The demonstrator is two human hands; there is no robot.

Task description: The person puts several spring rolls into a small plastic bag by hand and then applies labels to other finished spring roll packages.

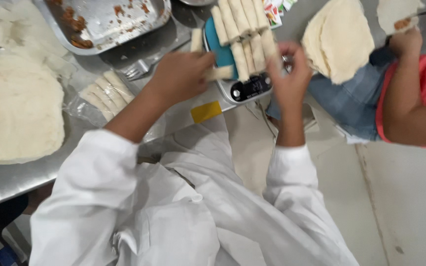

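My left hand (pixel 181 74) holds a pale rolled pastry (pixel 219 73) by its end, at the near edge of a digital kitchen scale (pixel 245 88). Another roll (pixel 196 39) stands just above that hand's fingers. Several rolls (pixel 245 34) lie in rows on the scale's teal platform. My right hand (pixel 292 71) touches the right side of that pile, fingers curled against the rolls. Both of my arms wear white sleeves.
A clear bag with several rolls (pixel 102 93) lies on the steel table (pixel 20 172), a fork (pixel 141 68) beside it. A metal tray (pixel 107 22) with filling scraps is at the back, dough sheets (pixel 13 111) left. Another person (pixel 410 93) holds round wrappers (pixel 338 37) on the right.
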